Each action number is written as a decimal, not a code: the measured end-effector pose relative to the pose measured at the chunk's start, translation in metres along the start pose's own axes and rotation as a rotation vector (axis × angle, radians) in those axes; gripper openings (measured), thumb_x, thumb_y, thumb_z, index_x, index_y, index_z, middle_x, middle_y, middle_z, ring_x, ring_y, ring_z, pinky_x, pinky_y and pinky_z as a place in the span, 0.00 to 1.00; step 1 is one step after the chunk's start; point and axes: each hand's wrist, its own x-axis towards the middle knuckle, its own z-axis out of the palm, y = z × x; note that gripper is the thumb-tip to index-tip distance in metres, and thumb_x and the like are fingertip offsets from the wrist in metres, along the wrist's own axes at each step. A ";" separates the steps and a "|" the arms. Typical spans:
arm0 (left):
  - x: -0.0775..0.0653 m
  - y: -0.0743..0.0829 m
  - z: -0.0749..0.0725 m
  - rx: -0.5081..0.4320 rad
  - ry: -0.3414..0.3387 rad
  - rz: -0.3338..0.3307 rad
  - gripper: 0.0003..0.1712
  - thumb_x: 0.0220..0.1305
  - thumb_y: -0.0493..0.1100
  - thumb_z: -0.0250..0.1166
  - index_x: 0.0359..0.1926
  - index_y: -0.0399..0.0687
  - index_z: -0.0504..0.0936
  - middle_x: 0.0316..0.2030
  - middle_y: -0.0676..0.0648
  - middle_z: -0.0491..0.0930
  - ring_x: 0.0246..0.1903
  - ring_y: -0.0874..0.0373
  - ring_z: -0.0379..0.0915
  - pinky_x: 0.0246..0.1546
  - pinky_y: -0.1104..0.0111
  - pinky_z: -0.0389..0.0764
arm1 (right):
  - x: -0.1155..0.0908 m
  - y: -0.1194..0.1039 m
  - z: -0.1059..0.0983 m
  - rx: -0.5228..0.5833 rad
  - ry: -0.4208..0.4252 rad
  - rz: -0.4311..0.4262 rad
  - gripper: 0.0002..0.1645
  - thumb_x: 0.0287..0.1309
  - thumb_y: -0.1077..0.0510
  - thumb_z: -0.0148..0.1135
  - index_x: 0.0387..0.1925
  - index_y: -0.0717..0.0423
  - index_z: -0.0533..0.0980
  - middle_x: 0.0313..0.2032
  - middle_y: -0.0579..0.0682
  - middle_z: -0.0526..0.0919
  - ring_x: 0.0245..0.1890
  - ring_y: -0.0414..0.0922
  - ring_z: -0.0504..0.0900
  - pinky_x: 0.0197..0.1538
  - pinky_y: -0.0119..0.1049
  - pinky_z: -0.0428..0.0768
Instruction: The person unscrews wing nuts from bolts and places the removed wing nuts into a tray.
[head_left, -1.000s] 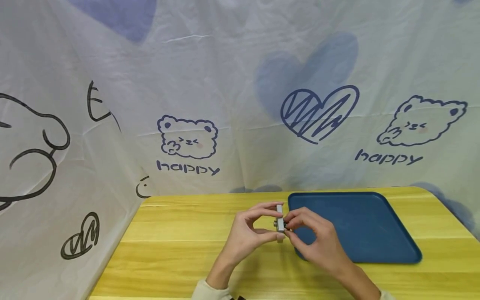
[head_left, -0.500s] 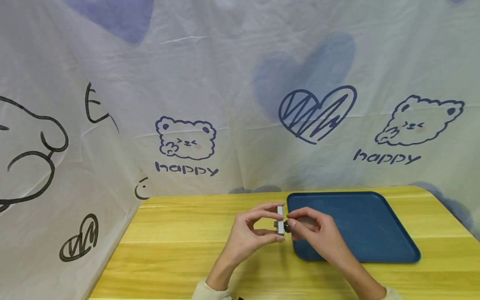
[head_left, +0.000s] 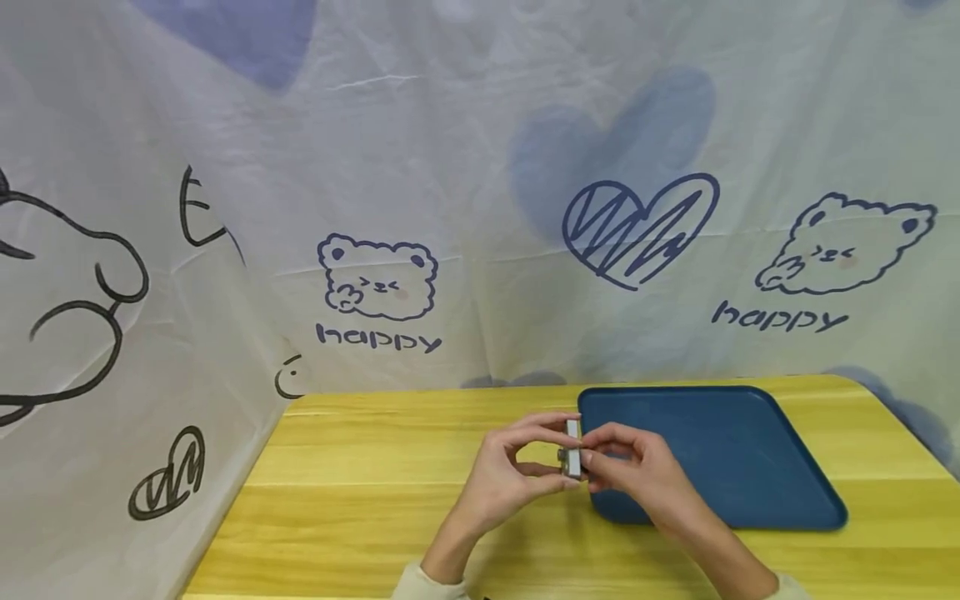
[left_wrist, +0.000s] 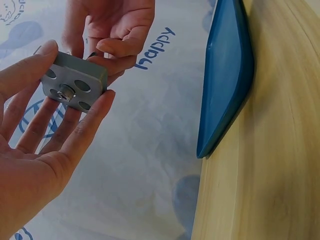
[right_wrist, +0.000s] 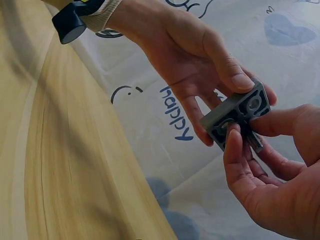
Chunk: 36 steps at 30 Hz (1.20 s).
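A small square grey metal block with round holes hangs over the table between both hands. My left hand holds it upright by its edges, thumb on one side and fingers on the other. A short metal stud sticks out of the face turned toward the left palm. On the opposite, recessed face a dark rod-like fitting projects from the middle. My right hand pinches this fitting between thumb and fingertips, close against the block. Those fingers partly cover the fitting, and its exact kind cannot be made out.
A dark blue tray lies on the wooden table, right behind and beside the right hand. A white printed cloth hangs behind the table and along its left side.
The block and left hand have shifted slightly right. Half a second ago the dark fitting showed beside the right fingertips; now the fingers have closed over it against the block.
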 end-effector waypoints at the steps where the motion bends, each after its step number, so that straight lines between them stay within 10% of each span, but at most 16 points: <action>1: 0.000 0.000 0.000 0.002 0.000 -0.003 0.21 0.56 0.25 0.75 0.52 0.35 0.87 0.65 0.45 0.77 0.66 0.48 0.71 0.47 0.56 0.87 | 0.000 0.000 0.000 -0.009 0.003 -0.011 0.18 0.68 0.59 0.67 0.51 0.69 0.77 0.44 0.56 0.86 0.38 0.51 0.89 0.46 0.51 0.88; 12: -0.001 0.001 -0.004 -0.034 0.025 -0.004 0.21 0.56 0.25 0.75 0.52 0.32 0.86 0.65 0.40 0.75 0.66 0.46 0.71 0.47 0.54 0.88 | 0.005 0.004 0.007 -0.172 0.023 -0.259 0.09 0.68 0.65 0.66 0.46 0.66 0.79 0.46 0.59 0.82 0.40 0.46 0.87 0.39 0.43 0.89; 26: -0.001 0.001 -0.008 -0.092 0.016 0.065 0.21 0.57 0.27 0.75 0.53 0.31 0.85 0.65 0.34 0.75 0.67 0.43 0.70 0.46 0.51 0.87 | 0.002 0.018 0.014 -0.542 0.192 -0.897 0.23 0.46 0.79 0.74 0.37 0.51 0.82 0.44 0.51 0.84 0.40 0.44 0.85 0.42 0.26 0.85; 31: 0.000 0.001 -0.007 -0.106 0.008 0.068 0.22 0.57 0.27 0.75 0.53 0.30 0.84 0.65 0.35 0.75 0.67 0.42 0.70 0.47 0.51 0.87 | 0.006 0.025 0.013 -0.605 0.240 -1.058 0.02 0.65 0.61 0.70 0.35 0.54 0.83 0.43 0.54 0.85 0.40 0.48 0.86 0.46 0.22 0.83; 36: -0.001 0.001 -0.007 -0.102 0.018 0.045 0.22 0.56 0.27 0.75 0.53 0.31 0.85 0.65 0.38 0.76 0.68 0.43 0.69 0.47 0.50 0.87 | 0.006 0.023 0.014 -0.614 0.239 -1.058 0.09 0.70 0.53 0.66 0.36 0.54 0.83 0.43 0.55 0.84 0.40 0.49 0.86 0.48 0.22 0.82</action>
